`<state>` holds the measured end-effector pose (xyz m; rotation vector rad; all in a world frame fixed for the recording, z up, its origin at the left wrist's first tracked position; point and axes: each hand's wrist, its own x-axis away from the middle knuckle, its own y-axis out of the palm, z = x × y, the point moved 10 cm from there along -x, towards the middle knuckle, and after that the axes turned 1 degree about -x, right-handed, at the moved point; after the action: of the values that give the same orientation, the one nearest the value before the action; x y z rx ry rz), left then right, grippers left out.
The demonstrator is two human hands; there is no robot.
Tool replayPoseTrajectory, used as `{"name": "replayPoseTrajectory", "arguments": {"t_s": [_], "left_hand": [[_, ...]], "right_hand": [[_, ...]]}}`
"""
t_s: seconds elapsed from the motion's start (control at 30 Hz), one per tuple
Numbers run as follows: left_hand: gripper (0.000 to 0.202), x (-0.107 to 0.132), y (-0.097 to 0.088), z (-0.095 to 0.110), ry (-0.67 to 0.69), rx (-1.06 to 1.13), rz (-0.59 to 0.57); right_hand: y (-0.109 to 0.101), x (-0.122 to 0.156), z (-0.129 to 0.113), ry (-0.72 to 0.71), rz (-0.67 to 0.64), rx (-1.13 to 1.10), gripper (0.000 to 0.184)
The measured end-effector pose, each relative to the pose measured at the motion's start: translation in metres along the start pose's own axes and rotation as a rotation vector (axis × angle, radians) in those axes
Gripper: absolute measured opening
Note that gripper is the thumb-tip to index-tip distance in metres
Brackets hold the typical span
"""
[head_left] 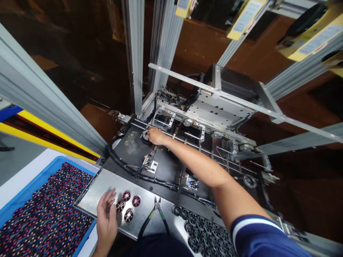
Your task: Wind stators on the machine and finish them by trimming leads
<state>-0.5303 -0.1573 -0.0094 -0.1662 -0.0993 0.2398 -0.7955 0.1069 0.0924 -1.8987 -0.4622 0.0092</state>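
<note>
Right hand (155,136) is touching one far round part (145,135), grip unclear; left hand (107,216), fingers loosely wide, is holding nothing; many coils (55,203) are waiting left.

Legible text: none in your view. Along the upper edge, you see pale labels (249,16) on the yellow housings (292,54); their faint printed marks are too small and blurred for you to read.

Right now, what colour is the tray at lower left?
The tray is blue; best view: head.
</note>
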Motion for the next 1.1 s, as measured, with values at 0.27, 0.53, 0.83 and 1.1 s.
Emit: {"name": "replayPoseTrajectory", "arguments": {"t_s": [0.27, 0.53, 0.83, 1.1], "left_hand": [[0.058, 0.000, 0.003, 0.004, 0.007, -0.006, -0.007], [0.057, 0.000, 0.003, 0.000, 0.004, -0.045, -0.029], [0.070, -0.008, -0.018, 0.042, 0.120, -0.220, 0.001], [0.074, 0.033, -0.013, 0.077, 0.234, -0.242, -0.150]], "right_hand": [[-0.010, 0.011, -0.005, -0.073, 0.091, 0.056, 0.030], [0.001, 0.065, -0.019, -0.302, 0.070, 0.145, 0.049], [-0.069, 0.154, -0.070, -0.324, 0.301, 0.141, 0.051], [0.026, 0.422, -0.047, -0.039, 0.664, -0.121, 0.039]]}}
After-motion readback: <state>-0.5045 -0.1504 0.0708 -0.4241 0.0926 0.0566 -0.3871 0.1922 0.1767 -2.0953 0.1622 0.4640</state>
